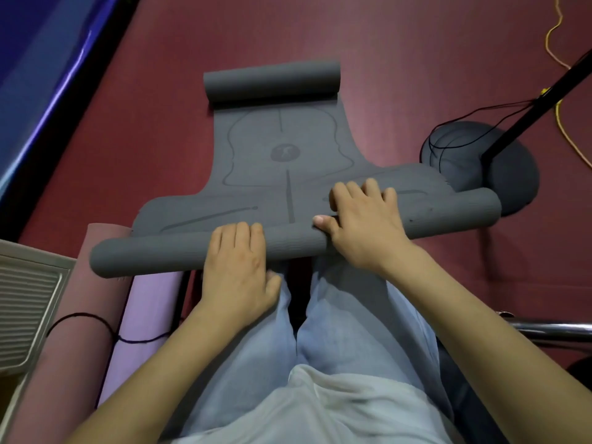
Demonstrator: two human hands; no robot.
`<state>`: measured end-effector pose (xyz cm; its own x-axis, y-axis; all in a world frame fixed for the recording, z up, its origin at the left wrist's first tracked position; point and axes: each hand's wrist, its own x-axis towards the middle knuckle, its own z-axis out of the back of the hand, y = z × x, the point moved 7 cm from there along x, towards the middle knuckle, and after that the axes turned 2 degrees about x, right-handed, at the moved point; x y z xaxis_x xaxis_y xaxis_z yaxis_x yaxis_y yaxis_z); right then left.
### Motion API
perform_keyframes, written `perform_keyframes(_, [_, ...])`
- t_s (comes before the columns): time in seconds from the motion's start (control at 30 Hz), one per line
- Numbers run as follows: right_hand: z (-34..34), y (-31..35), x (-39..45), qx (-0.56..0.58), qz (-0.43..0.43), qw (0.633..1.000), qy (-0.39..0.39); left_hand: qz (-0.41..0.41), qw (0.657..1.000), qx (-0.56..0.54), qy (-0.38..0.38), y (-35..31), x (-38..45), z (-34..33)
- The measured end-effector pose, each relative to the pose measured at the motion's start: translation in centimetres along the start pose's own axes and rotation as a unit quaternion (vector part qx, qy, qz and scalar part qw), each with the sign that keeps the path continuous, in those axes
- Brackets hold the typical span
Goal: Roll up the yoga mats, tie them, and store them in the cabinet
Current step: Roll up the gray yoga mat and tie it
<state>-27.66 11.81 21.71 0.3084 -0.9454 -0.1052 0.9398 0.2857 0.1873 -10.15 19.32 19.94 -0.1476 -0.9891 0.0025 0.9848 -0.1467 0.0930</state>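
Observation:
A dark grey yoga mat (282,155) lies on the red floor, printed with alignment lines. Its near end is rolled into a tube (153,256) across my knees, and its far end curls into a second roll (272,81). My left hand (238,270) lies palm-down on top of the near roll, fingers fairly straight. My right hand (362,219) presses over the roll further right, fingers spread onto the flat mat and thumb against the roll's front.
A rolled purple mat (147,302) and a pink mat (86,299) lie at my left, crossed by a black cord (96,318). A white louvred panel (28,302) is at far left. A round stand base (499,168) with pole and cables sits right.

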Motion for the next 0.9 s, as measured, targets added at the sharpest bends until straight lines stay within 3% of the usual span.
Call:
perform_keyframes(0.1, [0.3, 0.9, -1.0, -0.046, 0.004, 0.997, -0.064, -0.014, 1.000, 0.021, 0.000, 0.0, 0.9, 0.0])
perform_keyframes(0.2, [0.7, 1.7, -2.3, -0.040, 0.010, 0.997, -0.068, -0.021, 0.999, 0.029, 0.007, 0.3, 1.8, 0.0])
perform_keyframes(0.33, [0.1, 2.9, -3.5, -0.119, 0.006, 0.992, 0.050, -0.015, 0.997, 0.037, 0.072, 1.0, 3.3, -0.1])
perform_keyframes(0.4, [-0.3, 3.2, -3.2, -0.134, 0.013, 0.988, 0.073, -0.014, 0.996, 0.033, 0.084, 1.1, 3.8, 0.0])
perform_keyframes(0.57, [-2.1, 3.6, -0.9, -0.156, 0.004, 0.985, 0.068, 0.002, 0.992, 0.029, 0.119, 1.3, 4.9, 0.4])
perform_keyframes(0.67, [-2.4, 3.1, 0.6, -0.126, 0.006, 0.992, 0.026, 0.014, 0.987, 0.017, 0.156, 1.9, 5.9, 0.7])
perform_keyframes(0.9, [-0.9, 3.0, 1.2, -0.108, 0.027, 0.994, -0.003, 0.012, 0.987, -0.018, 0.159, 2.6, 6.5, 1.2])
